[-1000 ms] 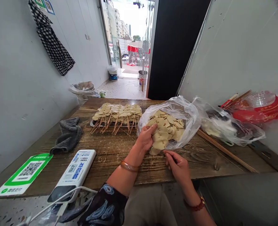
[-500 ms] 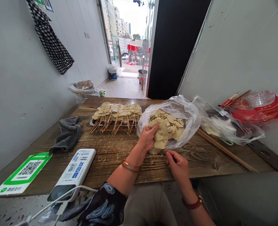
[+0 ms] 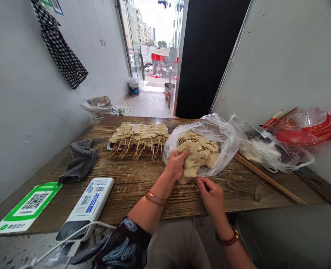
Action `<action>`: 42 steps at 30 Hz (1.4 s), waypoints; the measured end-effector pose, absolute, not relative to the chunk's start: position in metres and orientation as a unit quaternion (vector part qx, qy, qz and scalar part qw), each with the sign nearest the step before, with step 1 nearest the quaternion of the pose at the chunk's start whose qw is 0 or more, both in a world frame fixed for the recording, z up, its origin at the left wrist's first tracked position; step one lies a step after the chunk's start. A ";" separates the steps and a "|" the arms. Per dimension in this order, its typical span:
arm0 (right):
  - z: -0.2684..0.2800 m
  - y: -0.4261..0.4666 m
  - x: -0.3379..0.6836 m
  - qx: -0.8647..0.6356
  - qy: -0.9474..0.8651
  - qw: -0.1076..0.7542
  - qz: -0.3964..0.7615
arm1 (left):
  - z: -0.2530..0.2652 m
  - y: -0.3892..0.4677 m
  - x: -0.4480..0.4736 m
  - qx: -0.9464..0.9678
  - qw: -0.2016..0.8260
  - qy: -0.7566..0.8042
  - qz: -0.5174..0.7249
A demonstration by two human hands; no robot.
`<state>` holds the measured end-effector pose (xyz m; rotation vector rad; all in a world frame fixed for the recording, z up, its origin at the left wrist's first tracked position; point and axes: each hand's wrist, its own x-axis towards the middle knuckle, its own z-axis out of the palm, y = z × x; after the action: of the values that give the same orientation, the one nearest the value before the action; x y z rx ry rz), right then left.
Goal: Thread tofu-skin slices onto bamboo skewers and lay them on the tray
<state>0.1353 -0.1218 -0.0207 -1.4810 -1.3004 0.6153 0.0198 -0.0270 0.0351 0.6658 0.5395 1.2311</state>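
Observation:
Thin, pale, round slices (image 3: 192,162) are gripped in my left hand (image 3: 176,162), overlapping at the near edge of an open clear plastic bag (image 3: 229,140). More loose slices (image 3: 211,151) lie inside that bag. My right hand (image 3: 211,192) pinches the end of a thin wooden skewer (image 3: 197,178) just below the held slices; most of the skewer is hidden behind them. To the left, finished-looking skewers of the same slices (image 3: 140,132) are stacked on a metal tray (image 3: 108,146), their bare sticks pointing toward me.
A bundle of bare skewers (image 3: 271,179) lies at the right, beside another plastic bag (image 3: 288,157) and a dark flat tool (image 3: 319,185). On the left are a grey cloth (image 3: 80,160), a white power bank (image 3: 89,201) with a cable, and a QR-code card (image 3: 28,205).
Almost nothing differs. Both hands keep their grip in nearly the same place beside the bag.

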 end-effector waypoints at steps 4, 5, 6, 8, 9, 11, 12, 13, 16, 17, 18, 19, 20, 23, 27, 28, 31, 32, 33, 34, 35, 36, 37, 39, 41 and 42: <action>-0.016 -0.120 0.134 -0.620 -0.543 0.512 0.243 | 0.034 -0.027 0.020 0.305 0.733 0.241 0.559; -0.015 -0.120 0.134 -0.620 -0.542 0.513 0.243 | 0.034 -0.026 0.020 0.306 0.733 0.239 0.558; -0.014 -0.120 0.134 -0.619 -0.541 0.513 0.248 | 0.035 -0.026 0.019 0.306 0.733 0.239 0.559; -0.012 -0.120 0.135 -0.611 -0.538 0.512 0.276 | 0.036 -0.026 0.018 0.306 0.733 0.241 0.557; -0.012 -0.121 0.137 -0.602 -0.536 0.511 0.300 | 0.036 -0.026 0.017 0.305 0.734 0.244 0.556; -0.013 -0.122 0.139 -0.579 -0.531 0.510 0.351 | 0.037 -0.025 0.015 0.305 0.733 0.249 0.554; -0.014 -0.123 0.141 -0.568 -0.527 0.513 0.369 | 0.037 -0.025 0.015 0.306 0.733 0.251 0.553; -0.014 -0.123 0.143 -0.560 -0.524 0.518 0.380 | 0.037 -0.025 0.014 0.307 0.733 0.252 0.552; -0.015 -0.125 0.145 -0.555 -0.502 0.546 0.375 | 0.036 -0.025 0.014 0.312 0.739 0.253 0.541; -0.015 -0.125 0.146 -0.556 -0.493 0.557 0.371 | 0.036 -0.025 0.015 0.313 0.744 0.252 0.534; -0.015 -0.125 0.146 -0.556 -0.484 0.566 0.369 | 0.036 -0.025 0.015 0.313 0.751 0.248 0.526; -0.014 -0.125 0.146 -0.557 -0.477 0.574 0.364 | 0.035 -0.025 0.015 0.314 0.759 0.243 0.516; -0.013 -0.124 0.145 -0.558 -0.472 0.581 0.358 | 0.035 -0.026 0.015 0.318 0.766 0.237 0.505; -0.011 -0.121 0.145 -0.563 -0.466 0.592 0.340 | 0.034 -0.028 0.015 0.339 0.784 0.214 0.473; -0.009 -0.118 0.147 -0.564 -0.492 0.580 0.323 | 0.031 -0.028 0.015 0.355 0.785 0.193 0.471; -0.009 -0.118 0.148 -0.561 -0.508 0.572 0.317 | 0.030 -0.027 0.016 0.353 0.781 0.191 0.479; -0.005 -0.117 0.152 -0.550 -0.564 0.539 0.297 | 0.028 -0.027 0.016 0.346 0.769 0.188 0.504; -0.003 -0.116 0.154 -0.549 -0.579 0.528 0.288 | 0.028 -0.027 0.016 0.345 0.766 0.186 0.509; 0.000 -0.115 0.156 -0.551 -0.592 0.519 0.278 | 0.028 -0.027 0.016 0.345 0.764 0.183 0.513; 0.004 -0.113 0.159 -0.553 -0.602 0.511 0.265 | 0.028 -0.027 0.016 0.344 0.762 0.182 0.519; 0.009 -0.110 0.162 -0.555 -0.611 0.506 0.251 | 0.028 -0.027 0.015 0.341 0.759 0.183 0.524; 0.015 -0.107 0.165 -0.557 -0.619 0.501 0.235 | 0.028 -0.027 0.015 0.335 0.756 0.187 0.531; 0.021 -0.103 0.167 -0.558 -0.628 0.496 0.221 | 0.028 -0.027 0.014 0.325 0.755 0.193 0.536; 0.037 -0.093 0.170 -0.556 -0.649 0.481 0.196 | 0.025 -0.025 0.013 0.304 0.761 0.202 0.536; 0.055 -0.081 0.166 -0.549 -0.671 0.467 0.172 | 0.020 -0.022 0.013 0.289 0.772 0.208 0.526; 0.063 -0.074 0.161 -0.544 -0.684 0.459 0.162 | 0.017 -0.021 0.014 0.286 0.775 0.216 0.520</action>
<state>0.1611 -0.0741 0.0631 -1.3382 -1.6829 0.3994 0.0141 -0.0210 0.0171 0.6202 0.4676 1.1255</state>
